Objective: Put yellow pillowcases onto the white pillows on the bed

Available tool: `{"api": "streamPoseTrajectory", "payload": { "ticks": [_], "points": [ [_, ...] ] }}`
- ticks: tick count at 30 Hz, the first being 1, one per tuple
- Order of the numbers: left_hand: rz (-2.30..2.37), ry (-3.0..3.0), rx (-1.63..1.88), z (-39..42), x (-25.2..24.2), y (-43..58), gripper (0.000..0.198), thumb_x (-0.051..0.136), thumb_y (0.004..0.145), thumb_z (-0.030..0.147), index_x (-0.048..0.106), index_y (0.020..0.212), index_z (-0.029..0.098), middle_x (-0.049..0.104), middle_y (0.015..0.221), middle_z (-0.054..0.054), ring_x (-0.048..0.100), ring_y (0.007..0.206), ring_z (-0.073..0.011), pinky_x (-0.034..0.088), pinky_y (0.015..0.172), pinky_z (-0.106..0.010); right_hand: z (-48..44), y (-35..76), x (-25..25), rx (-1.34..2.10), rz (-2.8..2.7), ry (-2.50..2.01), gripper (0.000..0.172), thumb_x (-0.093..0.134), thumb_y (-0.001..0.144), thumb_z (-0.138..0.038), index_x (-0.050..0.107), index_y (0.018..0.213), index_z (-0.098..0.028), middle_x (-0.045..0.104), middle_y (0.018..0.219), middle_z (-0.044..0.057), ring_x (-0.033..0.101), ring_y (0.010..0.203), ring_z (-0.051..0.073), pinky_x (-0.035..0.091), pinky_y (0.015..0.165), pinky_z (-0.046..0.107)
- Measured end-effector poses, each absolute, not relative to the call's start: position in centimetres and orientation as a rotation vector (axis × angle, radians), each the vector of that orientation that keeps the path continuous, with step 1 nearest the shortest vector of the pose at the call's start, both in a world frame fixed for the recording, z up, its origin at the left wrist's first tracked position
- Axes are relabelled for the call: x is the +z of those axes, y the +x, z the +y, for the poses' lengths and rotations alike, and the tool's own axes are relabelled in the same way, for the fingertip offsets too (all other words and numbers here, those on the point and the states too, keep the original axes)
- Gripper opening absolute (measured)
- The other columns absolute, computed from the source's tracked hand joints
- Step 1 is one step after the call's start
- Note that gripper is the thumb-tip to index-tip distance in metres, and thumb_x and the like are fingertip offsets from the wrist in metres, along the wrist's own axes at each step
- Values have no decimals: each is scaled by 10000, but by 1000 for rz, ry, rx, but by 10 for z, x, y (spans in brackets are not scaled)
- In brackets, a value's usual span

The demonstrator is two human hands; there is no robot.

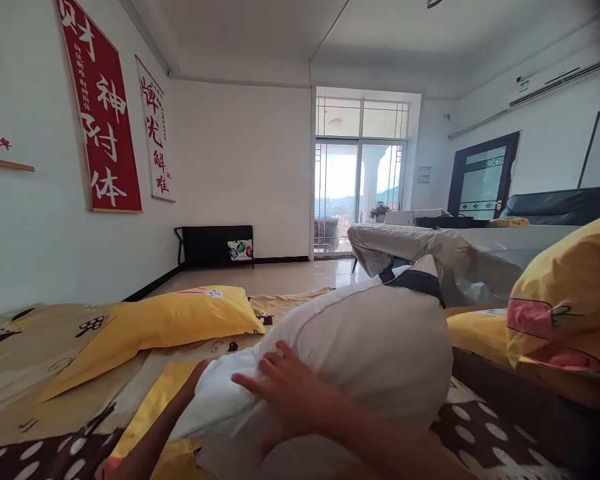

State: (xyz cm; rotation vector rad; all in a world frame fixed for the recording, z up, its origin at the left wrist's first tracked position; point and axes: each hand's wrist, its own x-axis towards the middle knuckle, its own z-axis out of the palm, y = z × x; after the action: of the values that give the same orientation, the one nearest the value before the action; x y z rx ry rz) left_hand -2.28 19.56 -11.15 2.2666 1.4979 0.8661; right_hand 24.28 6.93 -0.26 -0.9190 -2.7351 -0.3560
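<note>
A plump white pillow (370, 340) stands tilted in front of me, with a dark band (420, 283) across its upper right end. My right hand (285, 390) lies against the pillow's near side, fingers spread and slightly bent. From the lower left my left forearm (163, 423) reaches up to the pillow's left corner; the fingers of my left hand are hidden behind the white fabric. Yellow cloth (155, 400) lies under and beside that forearm, partly below the pillow. Farther left, a yellow pillow (195, 317) rests on the patterned bedding (25, 360).
More yellow pillows (565, 300) are piled at the right. Beyond the bed stands a table with a plastic-covered edge (410, 240). A black folded frame (215, 245) leans by the far wall, left of the glass door (357, 187). Red banners (103, 113) hang on the left wall.
</note>
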Motion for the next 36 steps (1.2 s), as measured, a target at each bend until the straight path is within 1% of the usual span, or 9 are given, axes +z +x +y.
{"api": "streamPoseTrajectory", "payload": {
  "ticks": [5, 13, 15, 18, 22, 27, 29, 32, 36],
  "points": [
    [1608, 2245, 713, 207, -135, -23, 282, 437, 805, 375, 565, 655, 174, 651, 762, -43, 581, 814, -230, 444, 716, -303, 65, 230, -101, -700, -2693, -912, 621, 497, 867, -551, 327, 1426, -339, 627, 1173, 140, 550, 1117, 345, 324, 1001, 555],
    [1819, 2174, 627, 202, -145, -39, 147, 451, 763, 279, 570, 722, 201, 689, 922, -89, 607, 986, -257, 426, 757, -301, 94, 203, -118, -643, -2726, -1113, 1040, 680, 643, -654, 286, 1465, -153, 504, 1317, 279, 461, 1223, 433, 250, 1038, 587],
    [1852, 2156, 619, 197, -143, -46, 191, 445, 768, 335, 518, 660, 195, 675, 798, -89, 630, 841, -246, 426, 690, -293, 107, 193, -133, -724, -2657, -1170, 941, 688, 693, -575, 329, 1445, -137, 505, 1313, 285, 470, 1217, 422, 245, 1029, 597],
    [1851, 2160, 680, 185, -134, -55, 218, 413, 757, 385, 463, 653, 201, 638, 723, -70, 603, 714, -210, 430, 662, -289, 124, 182, -148, -891, -2471, -1173, 579, 543, 877, -299, 389, 1404, -117, 650, 1083, 227, 611, 998, 310, 381, 907, 526],
    [1799, 2199, 824, 162, -98, -66, 277, 331, 791, 407, 509, 802, 195, 635, 860, -70, 590, 777, -195, 452, 726, -303, 139, 192, -114, -999, -2432, -1051, 482, 421, 896, -94, 423, 1377, -121, 656, 737, 86, 603, 637, 198, 429, 637, 358],
    [1646, 2422, 1075, 118, -34, -54, 398, 394, 825, 405, 517, 1123, 172, 602, 1141, -126, 574, 1034, -244, 459, 856, -357, 150, 238, -17, -670, -2370, -1324, 499, 393, 884, -63, 442, 1369, -167, 677, 902, 107, 627, 790, 196, 412, 773, 341],
    [1507, 2691, 1074, 98, -19, -28, 666, 515, 814, 451, 305, 1392, 196, 414, 1419, -161, 404, 1296, -296, 378, 1005, -428, 151, 253, 11, -502, -2311, -1430, 449, 405, 865, -70, 513, 1290, -167, 686, 944, 108, 629, 836, 204, 395, 805, 320],
    [1320, 3071, 1115, 80, -13, 28, 1115, 701, 657, 604, 58, 1489, 234, 113, 1557, -204, 127, 1420, -399, 191, 1090, -557, 146, 264, 29, -428, -2291, -1470, 337, 449, 843, -122, 587, 1146, -171, 700, 888, 89, 625, 846, 217, 390, 773, 290],
    [1458, 3002, 1424, 90, -7, 83, 1008, 659, 727, 561, 113, 1487, 187, 43, 1554, -247, 41, 1426, -428, 95, 1089, -583, 134, 265, 25, -369, -2317, -1458, 304, 478, 787, -127, 601, 1059, -183, 704, 873, 64, 617, 855, 212, 394, 743, 262]
  ]
}}
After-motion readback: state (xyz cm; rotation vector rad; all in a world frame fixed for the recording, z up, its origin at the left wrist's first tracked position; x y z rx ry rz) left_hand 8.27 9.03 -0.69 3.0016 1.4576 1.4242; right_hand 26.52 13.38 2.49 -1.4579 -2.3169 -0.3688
